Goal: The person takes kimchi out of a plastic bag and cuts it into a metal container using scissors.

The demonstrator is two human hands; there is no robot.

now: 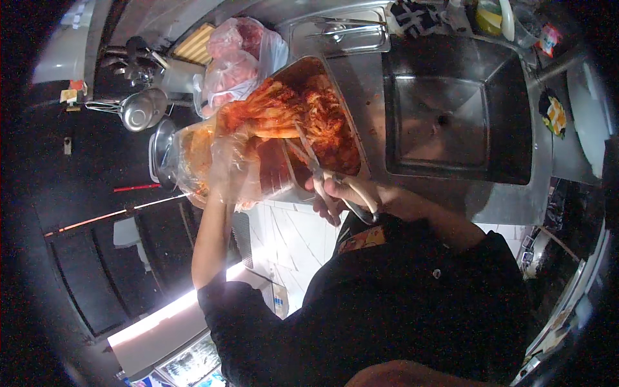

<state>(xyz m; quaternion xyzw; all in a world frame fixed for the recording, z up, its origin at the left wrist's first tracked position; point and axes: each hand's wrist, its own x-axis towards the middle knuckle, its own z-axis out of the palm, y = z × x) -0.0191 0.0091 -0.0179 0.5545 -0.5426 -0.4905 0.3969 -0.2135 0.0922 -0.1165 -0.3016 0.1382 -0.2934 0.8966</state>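
My left hand (233, 157), in a clear plastic glove, grips a long red-seasoned bunch of kimchi cabbage (271, 113) by its near end. The bunch stretches over a deep stainless steel pan (359, 142), where more kimchi (331, 116) lies. In my right hand (350, 189) are kitchen scissors (315, 168) with pale handles. Their blades stand a little apart, with the tips at the lower edge of the bunch; whether they touch it I cannot tell. A clear plastic bag of kimchi (192, 150) sits beside and partly behind my left hand.
Right of the pan is a steel sink (440, 121). Behind it stands a shallow steel tray (314, 36) with long metal utensils. Tied plastic bags of reddish contents (234, 63) sit at the back left, near a steel saucepan (142, 111). Bottles (491, 17) line the sink's back.
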